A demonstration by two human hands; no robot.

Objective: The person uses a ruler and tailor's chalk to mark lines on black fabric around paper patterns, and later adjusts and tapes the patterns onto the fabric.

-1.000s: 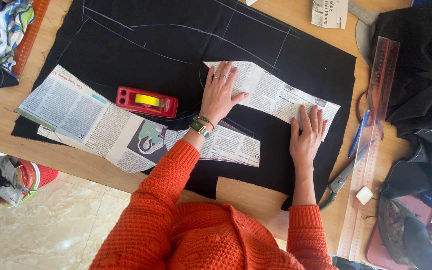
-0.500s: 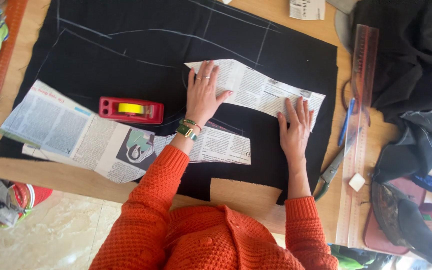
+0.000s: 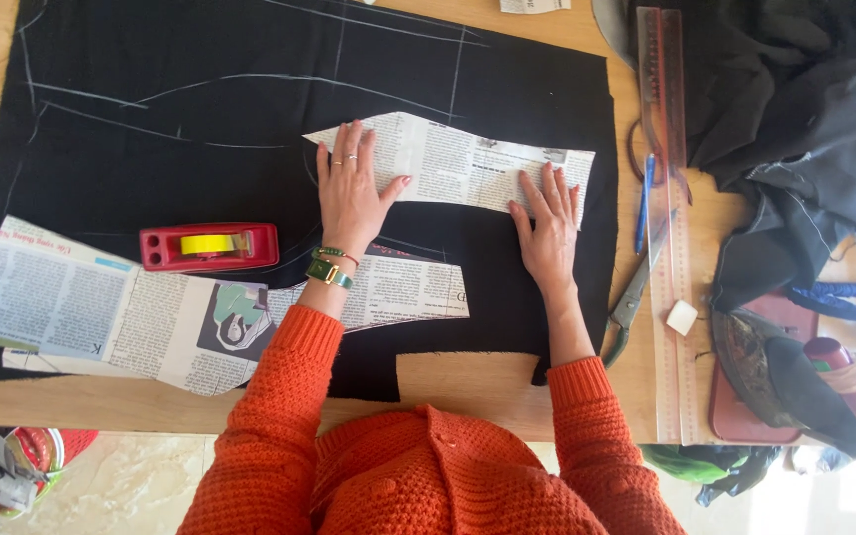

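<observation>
here: newspaper pattern piece (image 3: 458, 163), thin, light, limp, apt to slide or tear; lying on black cloth (image 3: 200, 129). my left hand (image 3: 349, 193) and right hand (image 3: 547, 223), fingers spread flat, press its two ends; best handled by the edges.

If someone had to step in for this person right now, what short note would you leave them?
Left hand: flat, fingers spread, pressing the left end of the newspaper pattern piece.
Right hand: flat on its right end.
The piece lies on the black cloth, which covers the wooden table.
Done: chalk lines already drawn higher on the cloth.
Left: this piece shows no chalk outline yet. The white chalk, scissors and ruler lie to the right; the red tape dispenser to the left.
</observation>
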